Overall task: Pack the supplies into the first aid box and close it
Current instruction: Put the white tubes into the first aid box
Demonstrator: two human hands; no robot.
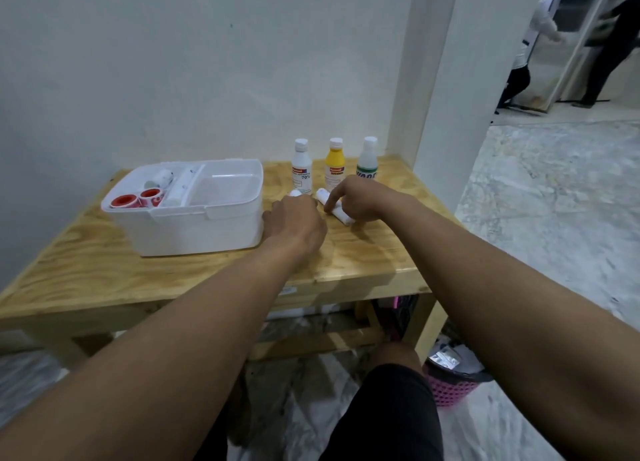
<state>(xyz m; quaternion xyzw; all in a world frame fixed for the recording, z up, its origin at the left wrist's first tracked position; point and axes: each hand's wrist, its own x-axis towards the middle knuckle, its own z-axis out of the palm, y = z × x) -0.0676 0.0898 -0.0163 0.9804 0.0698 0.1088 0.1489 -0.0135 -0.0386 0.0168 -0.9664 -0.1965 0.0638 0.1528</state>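
Observation:
The white first aid box (194,228) stands open on the wooden table (104,273), with two red-capped tape rolls (138,197) and a white bandage roll (162,178) in its left compartment. My left hand (294,218) covers a white bandage roll (295,193) just right of the box, fingers curled over it. My right hand (360,197) closes on a second white roll (343,216), with another roll (322,194) lying under its index finger. Behind stand a white bottle (301,166), a yellow bottle (335,164) and a clear green-labelled bottle (367,157).
The table sits in a corner against the wall, with a pillar (446,80) at its back right. A pink basket (453,384) stands on the floor by the right table leg. People stand in the doorway at the far right (588,45).

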